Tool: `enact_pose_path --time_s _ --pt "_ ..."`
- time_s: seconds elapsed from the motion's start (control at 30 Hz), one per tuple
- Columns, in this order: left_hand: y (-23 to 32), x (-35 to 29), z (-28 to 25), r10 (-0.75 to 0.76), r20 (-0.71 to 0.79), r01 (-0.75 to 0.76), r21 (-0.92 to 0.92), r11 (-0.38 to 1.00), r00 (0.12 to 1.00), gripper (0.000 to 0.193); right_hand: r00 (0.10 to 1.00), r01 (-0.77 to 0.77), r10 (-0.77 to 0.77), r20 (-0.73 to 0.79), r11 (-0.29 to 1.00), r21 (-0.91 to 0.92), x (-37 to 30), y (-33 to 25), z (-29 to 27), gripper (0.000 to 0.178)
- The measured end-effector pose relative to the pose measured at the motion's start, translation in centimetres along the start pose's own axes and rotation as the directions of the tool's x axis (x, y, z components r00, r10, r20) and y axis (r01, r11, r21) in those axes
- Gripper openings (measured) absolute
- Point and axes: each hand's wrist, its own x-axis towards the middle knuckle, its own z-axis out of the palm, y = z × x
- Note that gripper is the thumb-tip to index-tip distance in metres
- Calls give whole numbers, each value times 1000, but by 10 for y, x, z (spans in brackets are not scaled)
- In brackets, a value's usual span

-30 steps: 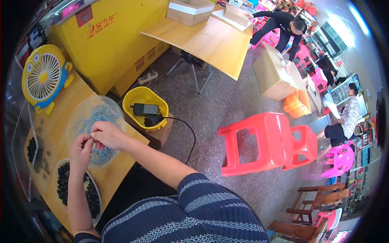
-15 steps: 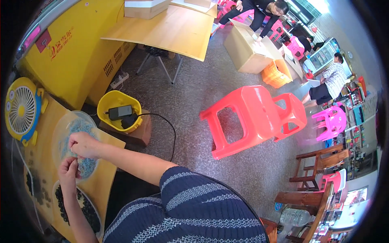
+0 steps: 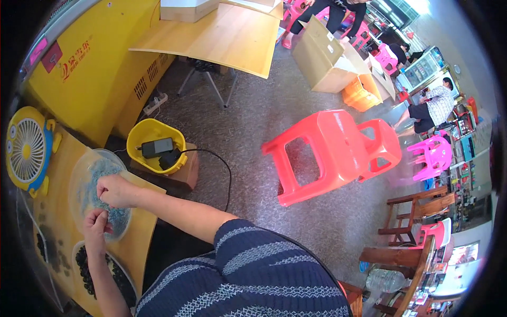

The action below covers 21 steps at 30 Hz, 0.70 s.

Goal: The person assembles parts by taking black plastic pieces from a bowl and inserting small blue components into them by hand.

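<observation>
Over a round, pale plate [image 3: 77, 203] heaped with small blue-grey pieces [image 3: 117, 217], both my hands are held close together with a small gap between them. My right hand [image 3: 117, 191] is closed, with thumb and fingers pressed together. Just nearer to me, my left hand [image 3: 96, 226] pinches with its fingertips. Whatever either hand holds is too small to make out. Beside my left forearm, a white-rimmed dish [image 3: 127, 288] holds dark, roundish small pieces [image 3: 84, 272].
A yellow and blue fan [image 3: 27, 150] stands on the wooden table [image 3: 145, 211]. Right of it, a yellow bin [image 3: 158, 127] holds a dark device with a black cable. Red plastic stools [image 3: 338, 153] stand on the floor. Farther off, a person handles a cardboard box [image 3: 322, 58].
Both hands have shifted slightly right, still closed over the plate. At the back, the cardboard box has tilted, and the person at the right has moved a little.
</observation>
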Motion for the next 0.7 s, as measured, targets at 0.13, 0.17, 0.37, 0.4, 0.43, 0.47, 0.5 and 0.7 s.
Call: enact_pose_path --time_s 0.13,0.17,0.37,0.4,0.43,0.47,0.5,0.7 --pt "6 -1 5 24 3 -24 -84 996 1000 16 966 241 -256 -15 925 -293 14 27 9 11" --pt "7 -2 4 39 4 -38 -85 996 999 16 991 123 -128 -23 981 -148 5 10 8 12" --pt "8 -2 3 70 -27 -72 -81 994 997 15 996 -61 60 69 998 10 -7 -12 5 15" --pt "5 -1 0 73 -26 -75 -83 994 997 15 990 -102 97 99 993 53 -8 -15 6 16" --pt "0 0 -4 73 -41 -76 -77 994 996 14 990 -101 96 99 993 53 -8 -14 7 16" --pt "-3 1 -6 74 -55 -78 -72 994 996 13 991 -92 88 101 995 40 -7 -13 8 15" --pt "-3 1 -7 74 -56 -78 -71 994 996 13 991 -83 80 104 996 26 -7 -13 8 14" --pt "1 0 -7 75 -113 -74 12 997 991 10 997 -37 36 74 999 3 -4 -8 14 14"
